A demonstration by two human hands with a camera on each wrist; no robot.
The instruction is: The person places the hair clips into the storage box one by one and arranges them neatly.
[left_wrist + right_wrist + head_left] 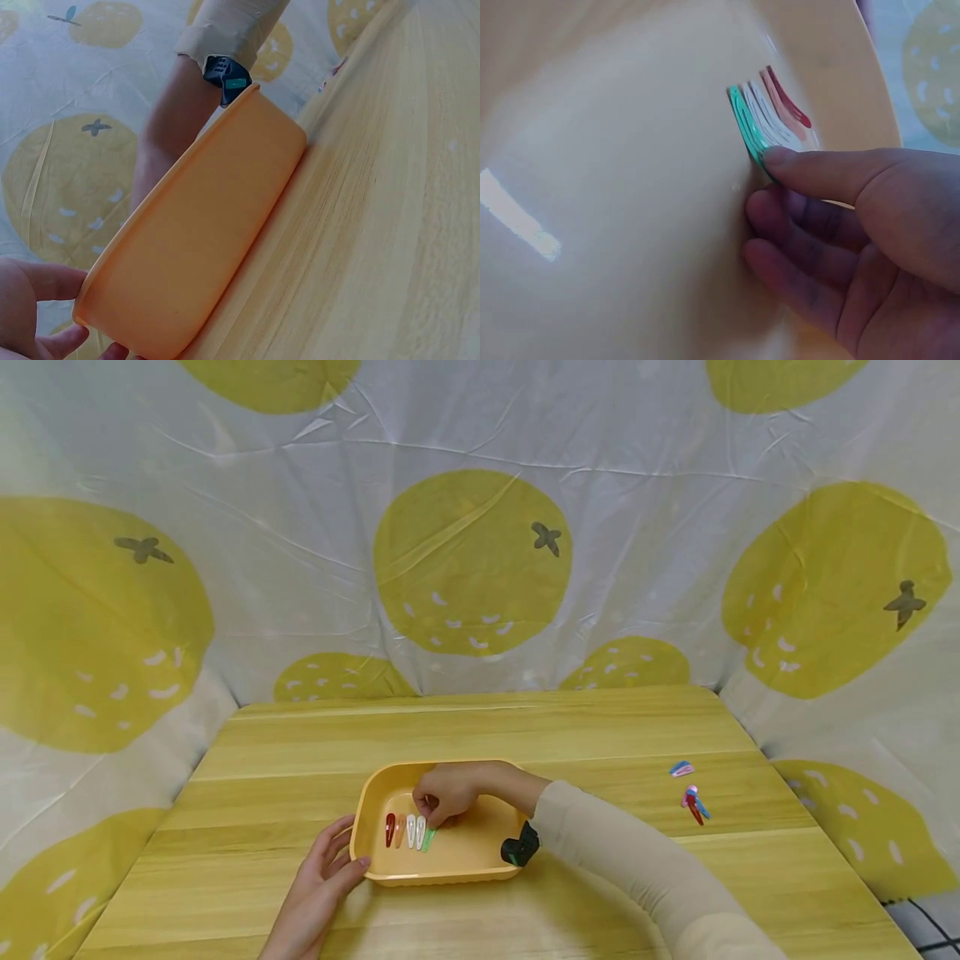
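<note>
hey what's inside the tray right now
A row of hair clips: red, orange, two white, one green. The right hand hides the green one's far end and some tray floor.

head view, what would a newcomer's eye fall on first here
Probably the big yellow prints on the cloth behind the table. Next, the orange tray near the table's middle, where the right hand pinches a green clip at the end of a row. Then the loose clips off to the right.
</note>
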